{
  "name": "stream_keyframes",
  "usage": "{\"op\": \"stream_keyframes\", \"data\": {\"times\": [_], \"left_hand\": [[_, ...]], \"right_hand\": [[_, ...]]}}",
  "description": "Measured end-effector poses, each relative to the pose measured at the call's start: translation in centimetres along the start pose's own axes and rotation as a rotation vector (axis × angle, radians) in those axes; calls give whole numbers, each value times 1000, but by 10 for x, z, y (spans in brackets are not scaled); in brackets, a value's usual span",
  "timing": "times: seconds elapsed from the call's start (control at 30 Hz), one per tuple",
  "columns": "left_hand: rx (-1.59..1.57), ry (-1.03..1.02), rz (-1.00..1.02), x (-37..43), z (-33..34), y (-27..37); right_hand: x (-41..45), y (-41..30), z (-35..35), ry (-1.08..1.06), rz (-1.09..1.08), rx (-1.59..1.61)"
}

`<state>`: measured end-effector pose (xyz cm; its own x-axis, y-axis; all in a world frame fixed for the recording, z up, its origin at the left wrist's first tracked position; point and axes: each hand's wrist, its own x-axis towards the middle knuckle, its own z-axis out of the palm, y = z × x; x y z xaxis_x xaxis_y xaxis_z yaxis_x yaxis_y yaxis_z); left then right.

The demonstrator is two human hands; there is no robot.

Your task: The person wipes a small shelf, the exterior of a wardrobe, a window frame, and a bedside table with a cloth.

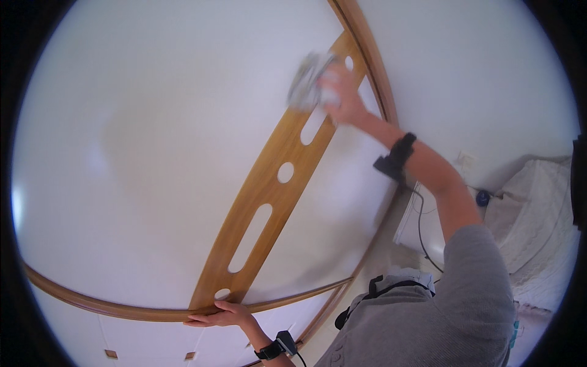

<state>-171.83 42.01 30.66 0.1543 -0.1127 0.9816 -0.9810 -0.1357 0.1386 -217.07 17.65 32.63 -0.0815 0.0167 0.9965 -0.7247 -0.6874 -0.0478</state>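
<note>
A wooden panel (pixel 257 192) with round and elongated cut-outs runs slantwise across a glossy white door (pixel 160 160). Near its upper end, my right hand (pixel 341 94) holds a crumpled grey-white cloth (pixel 309 82) against the panel; both are blurred. Low down, my left hand (pixel 222 315) rests with extended fingers on the wooden edge trim (pixel 137 314), beside the panel's lower end. No object shows in that hand. Each wrist wears a black strap with a small device, and cables run from them.
White drawer or cabinet fronts with small square wooden knobs (pixel 190 355) lie beyond the lower trim. At the right are a whitish quilted cover (pixel 536 215), a small blue round object (pixel 482 198) and a white wall (pixel 472 82).
</note>
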Motion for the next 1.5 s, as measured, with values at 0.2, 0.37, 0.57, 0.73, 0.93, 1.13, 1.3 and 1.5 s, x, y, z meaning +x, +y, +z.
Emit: {"op": "stream_keyframes", "data": {"times": [0.2,0.37,0.57,0.73,0.93,1.13,1.3,1.5], "left_hand": [[23,41,-3,1,7,1],[39,34,-12,0,7,-1],[-58,30,-20,0,2,1],[-170,-1,61,2,-5,4],[-186,-34,43,2,-11,-17],[-352,-65,18,-2,-3,-11],[-498,-47,-8,0,-2,-11],[-402,-33,52,1,-8,-20]], "right_hand": [[5,67,-8,170,370,-240],[5,-47,26,183,192,-32],[-22,-255,43,-620,-316,481],[-23,-278,45,-314,-440,308],[66,-119,44,43,-108,153],[82,-11,20,253,383,-162],[83,-138,62,174,206,-133],[55,-327,93,-156,-316,326]]}}
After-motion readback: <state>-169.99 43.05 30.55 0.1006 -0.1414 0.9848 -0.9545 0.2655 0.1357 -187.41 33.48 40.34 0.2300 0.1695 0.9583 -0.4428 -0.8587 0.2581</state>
